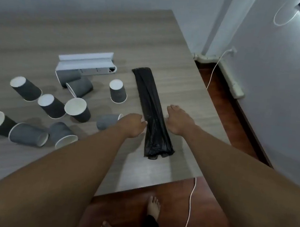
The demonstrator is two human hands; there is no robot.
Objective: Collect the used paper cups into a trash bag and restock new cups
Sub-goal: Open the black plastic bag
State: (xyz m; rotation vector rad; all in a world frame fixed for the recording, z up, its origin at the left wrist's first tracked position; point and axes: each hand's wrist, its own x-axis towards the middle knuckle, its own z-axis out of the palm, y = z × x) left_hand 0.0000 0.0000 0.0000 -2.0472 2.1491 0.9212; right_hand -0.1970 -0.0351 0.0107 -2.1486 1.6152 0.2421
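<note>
A black trash bag [152,113], folded into a long, crinkled, glossy strip, lies flat on the grey wood-grain bench [167,170] near its right edge. The left hand [132,125] touches the strip's left side, its grip loosely curled, and the right hand [178,121] rests just beside the right side, grip released. Farther left, dark grey paper cups [76,109] with white insides lie scattered, upright or tipped.

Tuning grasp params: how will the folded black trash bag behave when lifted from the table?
The black trash bag is thin creased plastic folded into a long strip, so it is probably floppy and would sag from any single grip. It looks glossy, so likely slippery. It lies flat on the table, so it is probably very light and may unfold when raised.
</note>
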